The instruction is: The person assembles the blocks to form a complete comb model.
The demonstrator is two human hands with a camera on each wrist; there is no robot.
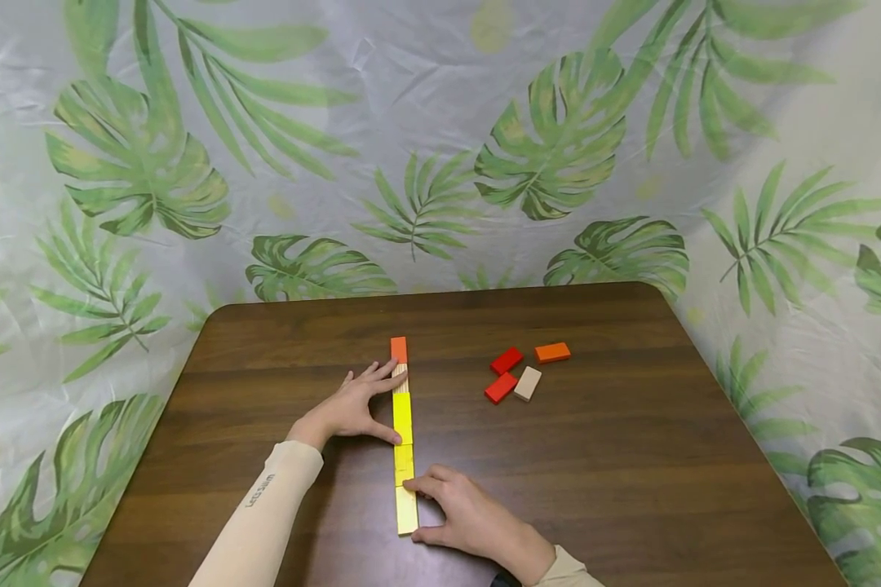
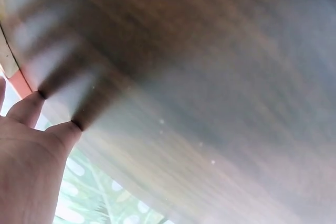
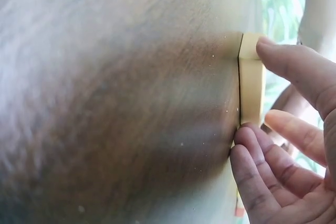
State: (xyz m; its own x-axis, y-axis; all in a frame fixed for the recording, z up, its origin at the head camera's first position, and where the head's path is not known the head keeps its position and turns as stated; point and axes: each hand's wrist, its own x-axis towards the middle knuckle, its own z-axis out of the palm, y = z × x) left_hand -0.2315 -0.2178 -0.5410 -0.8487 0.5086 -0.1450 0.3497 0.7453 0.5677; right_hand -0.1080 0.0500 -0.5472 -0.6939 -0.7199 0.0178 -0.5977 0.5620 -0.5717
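Observation:
A straight row of flat blocks runs away from me in the head view. From the far end it has an orange block (image 1: 399,349), a bare wood block (image 1: 400,381), two yellow blocks (image 1: 402,417) and a pale yellow block (image 1: 407,512) nearest me. My left hand (image 1: 348,408) lies along the row's left side, fingers spread; fingertips touch around the wood block, the thumb the yellow ones. With thumb at its near end and index finger at its far end, my right hand (image 1: 473,514) holds the pale yellow block.
Right of the row, two red blocks (image 1: 506,360), another orange block (image 1: 552,352) and a beige block (image 1: 528,383) lie loose on the brown wooden table (image 1: 617,465). A leaf-patterned curtain (image 1: 440,122) hangs behind the table's far edge.

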